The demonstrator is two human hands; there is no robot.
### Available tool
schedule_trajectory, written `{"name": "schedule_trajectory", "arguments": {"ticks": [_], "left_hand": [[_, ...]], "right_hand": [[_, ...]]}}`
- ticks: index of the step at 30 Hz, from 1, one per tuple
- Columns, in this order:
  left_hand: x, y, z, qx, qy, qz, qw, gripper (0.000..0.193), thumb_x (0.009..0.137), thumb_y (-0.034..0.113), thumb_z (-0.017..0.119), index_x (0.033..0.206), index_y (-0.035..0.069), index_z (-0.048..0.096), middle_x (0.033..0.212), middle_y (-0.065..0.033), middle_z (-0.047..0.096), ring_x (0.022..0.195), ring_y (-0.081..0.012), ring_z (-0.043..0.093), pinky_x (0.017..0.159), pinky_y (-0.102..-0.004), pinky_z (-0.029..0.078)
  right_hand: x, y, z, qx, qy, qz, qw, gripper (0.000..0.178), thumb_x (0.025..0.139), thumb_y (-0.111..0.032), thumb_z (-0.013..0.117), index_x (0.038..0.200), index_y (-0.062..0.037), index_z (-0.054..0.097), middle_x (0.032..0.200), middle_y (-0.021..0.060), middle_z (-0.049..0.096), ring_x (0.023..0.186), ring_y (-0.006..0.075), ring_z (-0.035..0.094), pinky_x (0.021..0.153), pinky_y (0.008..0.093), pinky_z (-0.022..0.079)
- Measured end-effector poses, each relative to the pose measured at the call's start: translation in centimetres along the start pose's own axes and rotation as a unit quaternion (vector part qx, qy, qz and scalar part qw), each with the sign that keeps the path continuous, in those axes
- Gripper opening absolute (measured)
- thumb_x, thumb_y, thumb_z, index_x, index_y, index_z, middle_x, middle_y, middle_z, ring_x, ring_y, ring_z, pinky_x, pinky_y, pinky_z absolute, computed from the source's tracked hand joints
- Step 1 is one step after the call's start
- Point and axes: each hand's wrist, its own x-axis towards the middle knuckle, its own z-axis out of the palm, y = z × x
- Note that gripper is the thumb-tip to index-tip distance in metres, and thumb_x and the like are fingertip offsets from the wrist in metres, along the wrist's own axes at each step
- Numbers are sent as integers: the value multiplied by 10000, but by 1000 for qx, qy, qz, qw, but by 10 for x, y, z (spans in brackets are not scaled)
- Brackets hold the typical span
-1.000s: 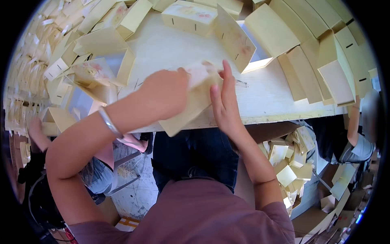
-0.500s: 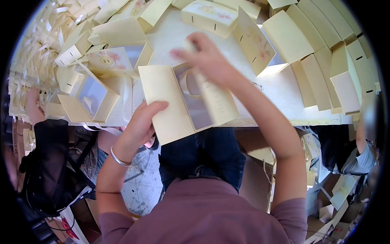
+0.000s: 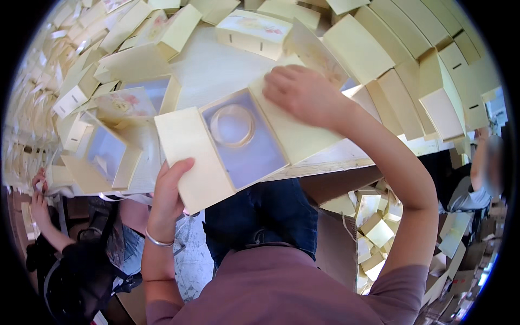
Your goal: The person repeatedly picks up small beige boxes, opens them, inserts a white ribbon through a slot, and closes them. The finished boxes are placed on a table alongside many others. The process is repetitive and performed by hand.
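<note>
Centrally, open cream box (image 3: 252, 162), left hand (image 3: 172, 184) clamped on its left flap (image 3: 197, 157), right hand (image 3: 306, 97) flat over the right flap (image 3: 309, 140).

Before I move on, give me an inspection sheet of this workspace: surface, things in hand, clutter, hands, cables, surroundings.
Surface: white worktable, worn-looking along the front.
Things in hand: lilac-lined cream box, open, flaps spread to both sides; a pale ring-shaped coil lies inside, toward the far end.
Clutter: open cream boxes at left; a floral-topped box at the back; rows of cream boxes at right.
Hands: left hand grips the left flap, thumb on top; right hand, blurred, is over the right flap, contact unclear.
Cables: nothing seen that is plainly a cable.
Surroundings: brown carton with small cream boxes below the worktable at right; co-workers at far left and far right.
</note>
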Motion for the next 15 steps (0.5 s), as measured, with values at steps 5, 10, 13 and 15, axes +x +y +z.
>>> {"name": "schedule_trajectory", "arguments": {"ticks": [5,10,13,15], "left_hand": [[7,10,13,70,-16,-13,997,458,815,169,541,1200,-19,380,1086,-110,508,974,-168,526,807,-287,440],[9,16,21,94,-40,-42,994,516,816,202,545,1239,-14,344,1120,-102,484,1004,-164,505,827,-294,424],[4,15,25,97,-11,72,993,580,814,229,543,1274,-16,288,1199,-118,415,1096,-176,433,886,-325,375],[4,16,26,187,21,254,949,639,802,245,553,1296,-15,244,1265,-136,342,1173,-198,350,939,-362,313]], "right_hand": [[12,-37,8,39,-112,-83,989,34,676,-119,552,690,-89,561,778,31,498,792,172,503,690,292,403],[21,-45,15,88,-93,-64,990,36,690,-93,563,669,-66,575,758,43,510,782,172,513,687,309,404],[22,-32,-7,328,-19,68,942,97,753,-76,553,675,-19,566,745,62,538,774,165,541,675,303,420],[12,-25,-55,499,18,213,840,141,806,-70,531,697,14,557,730,74,559,763,157,566,660,283,433]]}}
